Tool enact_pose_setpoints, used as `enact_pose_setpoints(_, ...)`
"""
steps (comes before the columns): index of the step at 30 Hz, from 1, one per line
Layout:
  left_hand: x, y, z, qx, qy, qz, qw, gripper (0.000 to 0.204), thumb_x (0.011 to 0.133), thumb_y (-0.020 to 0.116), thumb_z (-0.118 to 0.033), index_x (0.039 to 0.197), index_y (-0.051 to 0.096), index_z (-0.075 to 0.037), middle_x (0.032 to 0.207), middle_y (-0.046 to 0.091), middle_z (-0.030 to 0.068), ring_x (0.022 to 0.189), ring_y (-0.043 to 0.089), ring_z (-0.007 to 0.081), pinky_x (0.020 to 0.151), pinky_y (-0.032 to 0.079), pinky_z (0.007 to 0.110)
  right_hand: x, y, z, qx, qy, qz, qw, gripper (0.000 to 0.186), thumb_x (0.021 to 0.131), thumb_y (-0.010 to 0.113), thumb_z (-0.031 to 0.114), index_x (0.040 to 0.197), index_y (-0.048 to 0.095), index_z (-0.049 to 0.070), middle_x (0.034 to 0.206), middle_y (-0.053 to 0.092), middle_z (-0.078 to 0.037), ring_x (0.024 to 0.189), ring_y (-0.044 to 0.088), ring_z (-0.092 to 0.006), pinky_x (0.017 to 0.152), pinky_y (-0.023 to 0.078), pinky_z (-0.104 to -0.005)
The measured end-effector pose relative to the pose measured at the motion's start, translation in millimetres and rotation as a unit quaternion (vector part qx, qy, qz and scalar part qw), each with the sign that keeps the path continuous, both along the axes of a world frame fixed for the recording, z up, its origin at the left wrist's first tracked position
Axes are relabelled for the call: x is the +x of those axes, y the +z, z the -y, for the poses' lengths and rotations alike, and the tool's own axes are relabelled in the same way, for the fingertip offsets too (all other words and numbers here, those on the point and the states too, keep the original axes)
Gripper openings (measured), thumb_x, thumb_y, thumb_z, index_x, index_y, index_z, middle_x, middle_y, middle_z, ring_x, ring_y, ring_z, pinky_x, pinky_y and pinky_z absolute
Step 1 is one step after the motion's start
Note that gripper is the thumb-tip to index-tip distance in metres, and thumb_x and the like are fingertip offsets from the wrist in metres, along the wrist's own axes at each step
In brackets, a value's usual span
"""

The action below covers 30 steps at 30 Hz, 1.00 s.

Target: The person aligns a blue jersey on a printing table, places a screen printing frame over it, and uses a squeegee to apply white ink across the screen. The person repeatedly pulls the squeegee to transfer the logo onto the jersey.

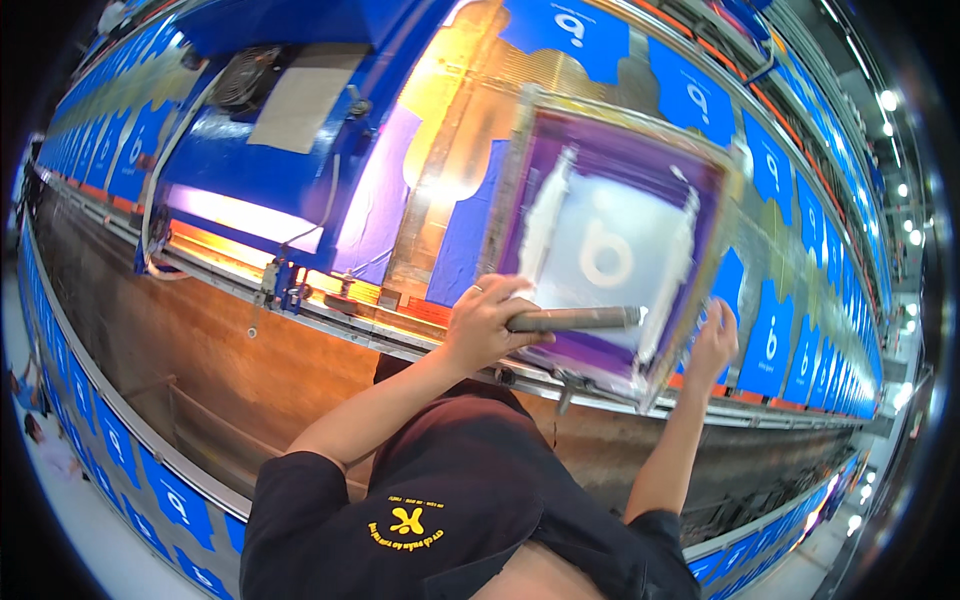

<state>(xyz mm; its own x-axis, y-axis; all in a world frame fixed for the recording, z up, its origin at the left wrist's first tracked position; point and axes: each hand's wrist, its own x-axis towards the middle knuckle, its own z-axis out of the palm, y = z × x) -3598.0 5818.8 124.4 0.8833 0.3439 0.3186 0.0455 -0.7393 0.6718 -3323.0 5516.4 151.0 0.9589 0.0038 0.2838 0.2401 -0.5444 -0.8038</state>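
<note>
My left hand (485,325) is closed round the end of a squeegee (585,319), a grey-brown bar lying crosswise over the near part of a printing screen. The printing screen's frame (722,190) is pale and worn, with a purple border inside and a light mesh marked with a looped shape. White ink (545,215) streaks both sides of the mesh. Close by the right rail, my right hand (714,345) has its fingers curled together; whether they grip the frame or something small I cannot make out. Blue fabric pieces (470,235) lie around the screen.
A blue machine housing (255,185) with a glowing heater below stands at the left on the long table. Printed blue fabric panels (770,335) line the table to the right. A metal rail (400,345) runs along its near edge. Another table (150,470) lies behind me.
</note>
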Motion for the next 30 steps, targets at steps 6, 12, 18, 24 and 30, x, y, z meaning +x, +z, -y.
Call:
enact_pose_setpoints(6, 41.3, -47.5, -6.5, -0.606, 0.021, -0.119, 0.786, 0.046, 0.103, 0.071, -0.05, 0.101, 0.082, -0.005, 0.137, 0.065, 0.0131, 0.118, 0.064, 0.0182, 0.093, 0.053, 0.038, -52.4, 0.6, 93.6, 0.137, -0.121, -0.02, 0.983, 0.043, 0.107, 0.069, 0.038, 0.132, 0.068, 0.003, 0.094, 0.066, 0.002, 0.07, 0.05, -0.0044, 0.055, 0.035, -0.0222)
enact_pose_setpoints(12, 60.2, 17.0, 13.2, -0.577, -0.081, -0.13, 0.802, 0.057, 0.103, 0.069, -0.051, 0.135, 0.067, -0.004, 0.126, 0.067, 0.004, 0.11, 0.066, 0.014, 0.085, 0.058, 0.034, -84.5, 40.9, 141.4, 0.05, -0.18, 0.045, 0.981, 0.049, 0.108, 0.064, 0.039, 0.144, 0.066, 0.005, 0.111, 0.071, -0.004, 0.067, 0.047, -0.0085, 0.055, 0.034, -0.0257)
enact_pose_setpoints(18, 4.3, 123.3, 6.8, -0.584, -0.168, -0.044, 0.793, 0.082, 0.101, 0.063, -0.066, 0.147, 0.06, 0.002, 0.153, 0.05, 0.0142, 0.142, 0.05, 0.0276, 0.12, 0.038, 0.038, -120.0, 94.1, 128.6, 0.041, -0.219, 0.115, 0.968, 0.048, 0.107, 0.064, 0.04, 0.144, 0.067, 0.008, 0.103, 0.067, -0.003, 0.064, 0.044, -0.0072, 0.053, 0.031, -0.0246)
enact_pose_setpoints(24, -112.2, 178.8, -60.4, -0.543, -0.082, 0.092, 0.83, 0.079, 0.098, 0.066, -0.069, 0.119, 0.077, 0.006, 0.159, 0.047, 0.0174, 0.139, 0.054, 0.0316, 0.115, 0.042, 0.039, -174.9, 142.1, 37.6, 0.059, -0.143, 0.135, 0.979, 0.047, 0.107, 0.065, 0.04, 0.143, 0.068, 0.011, 0.095, 0.062, -0.002, 0.061, 0.041, -0.006, 0.051, 0.029, -0.0236)
enact_pose_setpoints(30, -291.2, 211.4, -156.8, -0.511, -0.038, 0.211, 0.833, 0.07, 0.101, 0.062, -0.067, 0.116, 0.08, -0.002, 0.158, 0.048, 0.0196, 0.137, 0.054, 0.0334, 0.113, 0.043, 0.043, -256.2, 195.7, -67.2, 0.079, -0.051, 0.124, 0.988, 0.046, 0.106, 0.065, 0.041, 0.143, 0.069, 0.014, 0.087, 0.058, -0.001, 0.057, 0.038, -0.0048, 0.049, 0.027, -0.0225)
